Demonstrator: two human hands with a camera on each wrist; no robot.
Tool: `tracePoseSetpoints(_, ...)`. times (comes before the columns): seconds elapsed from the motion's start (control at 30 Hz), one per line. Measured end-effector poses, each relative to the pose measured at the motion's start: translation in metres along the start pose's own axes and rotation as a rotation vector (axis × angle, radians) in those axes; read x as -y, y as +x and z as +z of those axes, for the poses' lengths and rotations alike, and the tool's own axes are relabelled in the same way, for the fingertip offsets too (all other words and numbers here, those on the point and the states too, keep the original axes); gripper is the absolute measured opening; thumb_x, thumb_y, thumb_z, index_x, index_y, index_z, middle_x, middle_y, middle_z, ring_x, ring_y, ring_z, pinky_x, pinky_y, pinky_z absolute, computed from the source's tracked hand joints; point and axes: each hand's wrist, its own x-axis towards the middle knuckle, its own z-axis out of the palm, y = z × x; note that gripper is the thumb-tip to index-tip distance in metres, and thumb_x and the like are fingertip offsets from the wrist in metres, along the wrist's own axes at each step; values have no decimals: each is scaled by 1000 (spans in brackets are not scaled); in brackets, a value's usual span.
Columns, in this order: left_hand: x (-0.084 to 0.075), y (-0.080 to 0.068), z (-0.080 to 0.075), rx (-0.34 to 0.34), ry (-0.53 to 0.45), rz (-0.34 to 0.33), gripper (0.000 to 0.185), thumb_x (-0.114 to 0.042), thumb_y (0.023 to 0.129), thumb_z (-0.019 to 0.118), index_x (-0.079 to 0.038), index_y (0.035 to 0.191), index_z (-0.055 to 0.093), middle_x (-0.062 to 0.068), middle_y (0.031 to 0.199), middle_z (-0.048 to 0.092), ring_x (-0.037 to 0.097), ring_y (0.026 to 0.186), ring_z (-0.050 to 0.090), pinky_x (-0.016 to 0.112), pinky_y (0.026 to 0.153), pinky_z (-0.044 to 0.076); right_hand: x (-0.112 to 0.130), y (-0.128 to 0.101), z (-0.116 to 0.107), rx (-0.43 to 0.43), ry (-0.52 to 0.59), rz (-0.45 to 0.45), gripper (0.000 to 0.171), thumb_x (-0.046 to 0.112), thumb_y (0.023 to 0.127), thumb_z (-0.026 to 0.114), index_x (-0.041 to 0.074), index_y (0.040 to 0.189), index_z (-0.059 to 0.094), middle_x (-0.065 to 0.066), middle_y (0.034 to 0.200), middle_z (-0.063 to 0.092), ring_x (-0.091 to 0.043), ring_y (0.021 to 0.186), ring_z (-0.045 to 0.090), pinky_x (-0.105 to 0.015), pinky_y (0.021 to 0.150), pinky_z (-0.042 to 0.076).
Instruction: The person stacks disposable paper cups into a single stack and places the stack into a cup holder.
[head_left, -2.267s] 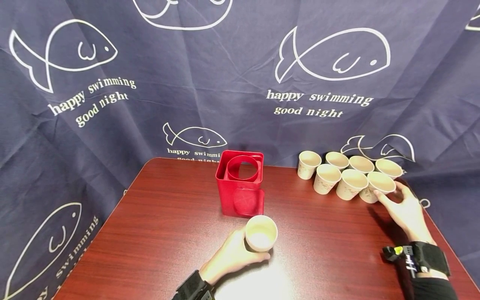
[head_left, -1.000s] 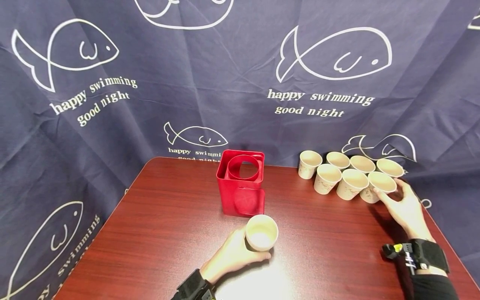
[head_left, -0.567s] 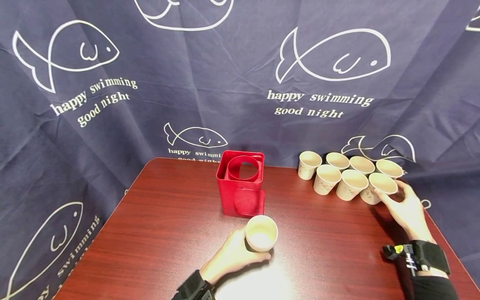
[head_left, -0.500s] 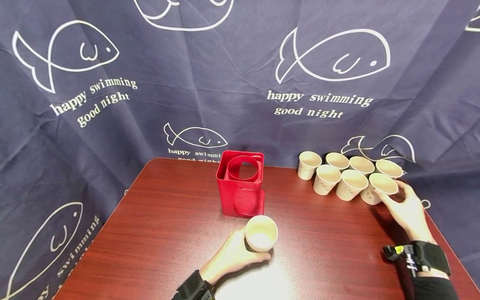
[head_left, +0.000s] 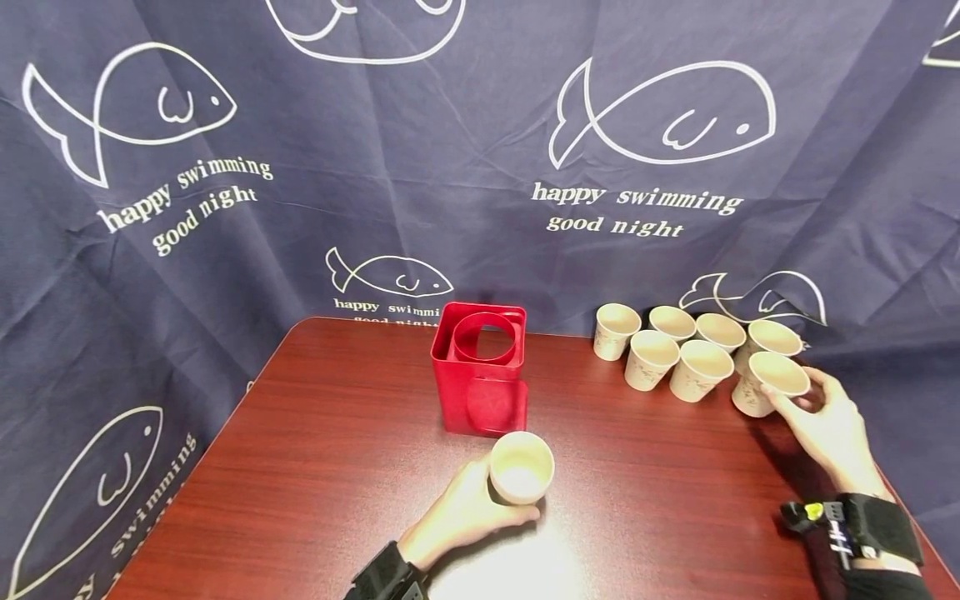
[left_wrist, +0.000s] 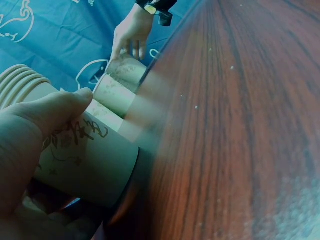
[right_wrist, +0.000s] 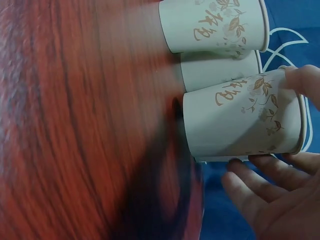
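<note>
In the head view my left hand (head_left: pixel 465 507) grips paper cups (head_left: pixel 522 467) just in front of the red holder. Several nested rims show on this stack (left_wrist: pixel 87 160) in the left wrist view, with my thumb across its side. Over at the right, my right hand (head_left: pixel 831 429) holds a single paper cup (head_left: pixel 774 385) near its rim, thumb on the near side and fingers behind. That cup (right_wrist: pixel 242 115) is printed with brown leaves and characters. It stands slightly apart from its neighbours; whether its base touches the table cannot be told.
Several upright paper cups (head_left: pixel 700 375) stand in two rows at the back right of the brown table (head_left: pixel 337 450). A red square holder (head_left: pixel 480 392) with a round ring in its top stands at the back middle. A blue fish-print curtain (head_left: pixel 420 167) hangs behind.
My right hand has drawn the end cup to the right and slightly nearer, opening a gap beside the front row. My left hand and its stack have stayed in place.
</note>
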Motion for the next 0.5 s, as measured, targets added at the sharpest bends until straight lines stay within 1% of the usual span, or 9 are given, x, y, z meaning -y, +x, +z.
tracePoseSetpoints(0.03,0,0,0,2,-1,0,64,-38,73,93,-32,129,62,-16,107,71,3,97,66,29,92,54,0,0,-1,1,-21,-1,76,39,93,73,-4,147,44,40,89,41,27,76,42,-3,64,34)
tracePoseSetpoints(0.07,0,0,0,2,0,1,64,-39,73,93,-31,129,62,-16,106,71,2,97,66,29,92,54,0,-1,-3,8,-34,0,76,39,93,73,-4,147,43,35,91,47,27,76,41,-5,63,34)
tracePoseSetpoints(0.17,0,0,0,5,-3,2,63,-38,73,93,-31,128,62,-16,106,71,3,97,66,29,92,54,-1,-4,-6,21,-51,2,76,41,93,73,-3,148,43,27,96,51,26,77,41,-6,63,34)
tracePoseSetpoints(0.23,1,0,0,6,-5,3,64,-37,73,93,-31,129,62,-16,107,71,3,98,66,29,92,54,-1,-5,-9,28,-53,-4,76,41,93,73,-3,147,44,29,96,51,26,78,41,-6,64,33)
tracePoseSetpoints(0.27,1,0,0,6,-5,4,64,-37,73,93,-31,129,62,-16,107,72,3,98,66,29,92,54,-1,-6,-10,31,-48,-8,76,41,93,73,-3,147,43,32,95,50,26,78,42,-6,65,33)
tracePoseSetpoints(0.3,1,0,0,6,-7,5,64,-37,73,93,-31,129,62,-16,107,72,3,98,67,29,92,54,-1,-7,-11,32,-40,-11,76,40,93,73,-4,147,43,37,93,45,27,79,42,-5,65,33)
tracePoseSetpoints(0.37,1,0,0,6,-8,6,65,-38,73,93,-31,129,62,-15,108,72,3,98,66,29,93,54,-2,-9,-12,35,-33,-13,76,40,93,74,-4,146,43,42,92,40,27,80,42,-3,66,33)
tracePoseSetpoints(0.43,1,0,0,7,-12,6,65,-38,73,93,-31,130,62,-15,108,72,3,98,66,30,93,54,-3,-12,-14,40,-29,-15,76,40,93,74,-5,146,42,43,92,40,27,80,43,-3,66,33)
tracePoseSetpoints(0.5,1,0,0,8,-18,8,65,-37,73,93,-31,130,62,-15,109,71,3,99,66,30,93,54,-2,-14,-16,45,-33,-12,77,39,93,74,-5,146,42,37,96,44,27,80,42,-2,65,33)
